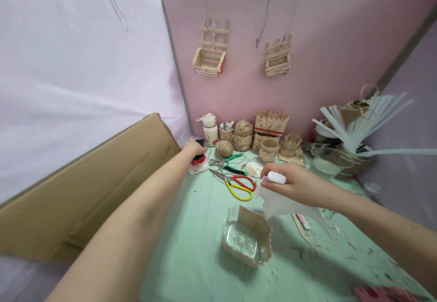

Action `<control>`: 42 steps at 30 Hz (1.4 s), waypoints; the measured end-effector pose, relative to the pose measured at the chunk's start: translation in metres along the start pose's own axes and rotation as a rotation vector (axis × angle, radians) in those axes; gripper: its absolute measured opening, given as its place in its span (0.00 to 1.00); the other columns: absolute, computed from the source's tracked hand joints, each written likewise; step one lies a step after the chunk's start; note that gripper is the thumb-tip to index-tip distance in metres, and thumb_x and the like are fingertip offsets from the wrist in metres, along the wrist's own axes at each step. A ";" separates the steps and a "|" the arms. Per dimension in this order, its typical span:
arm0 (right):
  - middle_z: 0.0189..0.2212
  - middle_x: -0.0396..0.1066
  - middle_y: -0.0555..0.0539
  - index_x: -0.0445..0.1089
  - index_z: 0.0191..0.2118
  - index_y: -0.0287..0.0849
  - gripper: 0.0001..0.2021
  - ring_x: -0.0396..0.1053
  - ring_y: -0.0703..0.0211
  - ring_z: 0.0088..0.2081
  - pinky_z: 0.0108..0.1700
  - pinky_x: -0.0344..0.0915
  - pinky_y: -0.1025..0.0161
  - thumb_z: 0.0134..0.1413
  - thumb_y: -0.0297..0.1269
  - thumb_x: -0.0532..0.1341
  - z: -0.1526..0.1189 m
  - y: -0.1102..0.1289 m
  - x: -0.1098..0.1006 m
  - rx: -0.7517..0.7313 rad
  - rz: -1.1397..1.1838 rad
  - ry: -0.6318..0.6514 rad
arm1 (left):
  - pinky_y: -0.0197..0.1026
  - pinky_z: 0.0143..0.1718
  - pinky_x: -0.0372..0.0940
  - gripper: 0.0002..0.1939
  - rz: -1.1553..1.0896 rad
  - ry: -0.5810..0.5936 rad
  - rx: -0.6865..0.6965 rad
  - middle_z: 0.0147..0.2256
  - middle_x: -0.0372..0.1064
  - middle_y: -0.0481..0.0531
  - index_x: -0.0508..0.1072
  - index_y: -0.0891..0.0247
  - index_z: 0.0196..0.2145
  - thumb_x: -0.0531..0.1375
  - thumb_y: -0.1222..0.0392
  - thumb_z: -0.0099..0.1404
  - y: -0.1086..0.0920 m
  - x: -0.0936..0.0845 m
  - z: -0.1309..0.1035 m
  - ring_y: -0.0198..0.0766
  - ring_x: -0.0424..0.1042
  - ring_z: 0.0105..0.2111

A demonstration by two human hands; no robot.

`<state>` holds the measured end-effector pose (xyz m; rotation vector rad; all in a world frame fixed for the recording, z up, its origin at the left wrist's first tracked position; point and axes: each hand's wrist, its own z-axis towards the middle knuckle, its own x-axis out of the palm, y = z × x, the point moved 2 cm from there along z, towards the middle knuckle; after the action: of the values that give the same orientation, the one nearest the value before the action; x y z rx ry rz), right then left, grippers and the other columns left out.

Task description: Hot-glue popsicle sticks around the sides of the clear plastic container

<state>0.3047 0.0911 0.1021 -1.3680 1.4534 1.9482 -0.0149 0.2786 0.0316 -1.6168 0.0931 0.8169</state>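
My left hand (194,148) reaches to the far left of the table and touches or lies just over a small black and red item (198,159); its fingers are mostly hidden. Pinched in my right hand (290,181) is a thin, translucent white sheet (290,204), hanging down above the table. A white, rounded piece (276,177) also shows between those fingers; its kind is unclear. Nearer to me sits a clear plastic container (242,240) with brown, jagged-edged strips around part of its sides. Scissors (239,187) with red and yellow handles lie between my hands.
Green-handled pliers (232,169) lie behind the scissors. Along the back stand a white bottle (210,130), a twine ball (224,148) and several woody pots (268,150). White sticks (351,133) jut out at right. Cardboard (102,193) leans at left. Scraps (336,243) litter the right side.
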 end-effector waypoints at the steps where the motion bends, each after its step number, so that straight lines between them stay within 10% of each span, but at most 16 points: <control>1: 0.29 0.75 0.48 0.71 0.34 0.49 0.12 0.71 0.55 0.30 0.31 0.60 0.62 0.57 0.50 0.55 -0.004 0.003 0.001 -0.013 0.002 0.004 | 0.62 0.60 0.49 0.24 0.082 -0.004 -0.063 0.45 0.69 0.68 0.60 0.65 0.35 0.72 0.68 0.49 0.005 0.003 -0.012 0.64 0.58 0.58; 8: 0.32 0.76 0.47 0.72 0.36 0.47 0.15 0.71 0.55 0.32 0.33 0.61 0.62 0.60 0.50 0.54 -0.038 0.012 -0.006 -0.015 -0.011 -0.010 | 0.71 0.55 0.54 0.46 0.433 -0.063 -0.249 0.65 0.46 0.80 0.60 0.65 0.54 0.75 0.58 0.40 0.014 0.022 -0.060 0.79 0.46 0.64; 17: 0.30 0.75 0.48 0.72 0.37 0.47 0.18 0.70 0.55 0.30 0.31 0.61 0.62 0.59 0.54 0.53 -0.053 -0.003 -0.024 0.063 -0.025 -0.050 | 0.60 0.53 0.61 0.37 0.526 -0.089 -0.152 0.59 0.53 0.77 0.59 0.69 0.55 0.68 0.54 0.52 0.006 0.015 -0.055 0.67 0.59 0.60; 25: 0.47 0.71 0.42 0.58 0.62 0.53 0.27 0.71 0.44 0.43 0.40 0.69 0.53 0.57 0.49 0.56 -0.071 -0.071 -0.089 0.296 0.060 -0.608 | 0.67 0.53 0.59 0.37 0.522 -0.108 -0.052 0.62 0.48 0.80 0.57 0.68 0.54 0.68 0.54 0.53 -0.024 0.011 -0.011 0.72 0.54 0.62; 30: 0.53 0.68 0.44 0.68 0.58 0.53 0.25 0.67 0.45 0.52 0.55 0.64 0.46 0.55 0.35 0.51 -0.064 -0.101 -0.133 0.478 -0.006 -0.817 | 0.71 0.53 0.57 0.38 0.558 -0.072 0.037 0.62 0.49 0.79 0.57 0.71 0.54 0.68 0.51 0.53 -0.012 0.026 0.021 0.74 0.53 0.62; 37: 0.39 0.75 0.44 0.68 0.52 0.43 0.27 0.71 0.51 0.37 0.40 0.68 0.54 0.40 0.37 0.66 -0.047 -0.156 -0.124 0.485 -0.031 -0.935 | 0.64 0.45 0.62 0.40 0.593 -0.060 0.161 0.57 0.57 0.74 0.58 0.72 0.52 0.63 0.38 0.55 0.009 0.032 0.033 0.76 0.57 0.58; 42: 0.31 0.73 0.50 0.70 0.38 0.45 0.16 0.70 0.57 0.31 0.33 0.66 0.61 0.39 0.41 0.67 -0.042 -0.182 -0.114 0.479 0.187 -0.976 | 0.66 0.48 0.59 0.29 0.591 -0.155 0.247 0.56 0.60 0.74 0.63 0.71 0.52 0.60 0.48 0.60 0.005 0.017 0.003 0.70 0.59 0.57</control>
<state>0.5130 0.1579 0.1005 -0.0175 1.3809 1.7629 -0.0060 0.2870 0.0183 -1.2937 0.5591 1.3219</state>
